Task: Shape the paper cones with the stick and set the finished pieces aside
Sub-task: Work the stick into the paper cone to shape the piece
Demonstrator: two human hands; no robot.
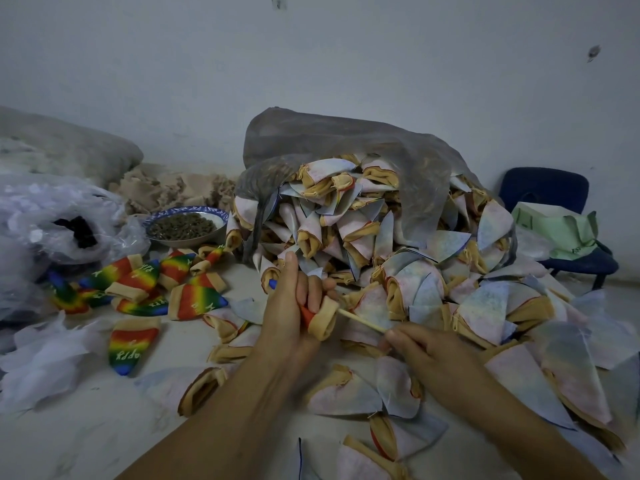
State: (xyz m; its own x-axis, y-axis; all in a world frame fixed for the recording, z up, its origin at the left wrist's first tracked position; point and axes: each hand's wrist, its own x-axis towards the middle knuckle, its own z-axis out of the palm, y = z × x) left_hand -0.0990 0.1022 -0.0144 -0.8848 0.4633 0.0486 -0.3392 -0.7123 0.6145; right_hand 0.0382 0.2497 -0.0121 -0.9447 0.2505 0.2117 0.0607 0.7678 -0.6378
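Closest to me, pale flat pieces [346, 393] lie scattered on the floor [86, 438] beside the forearms. Just beyond, the left hand [287, 317] has its fingers curled round a cone [323, 318], tan mouth facing right. The right hand [426, 351] pinches the stick [360, 320], whose far end goes into that mouth. To the left lie rainbow cones [138, 282]. Behind, a heap of pale cones [381, 237] spills from a grey bag [311, 136]; a bowl [187, 211] sits left, a blue chair [543, 188] right.
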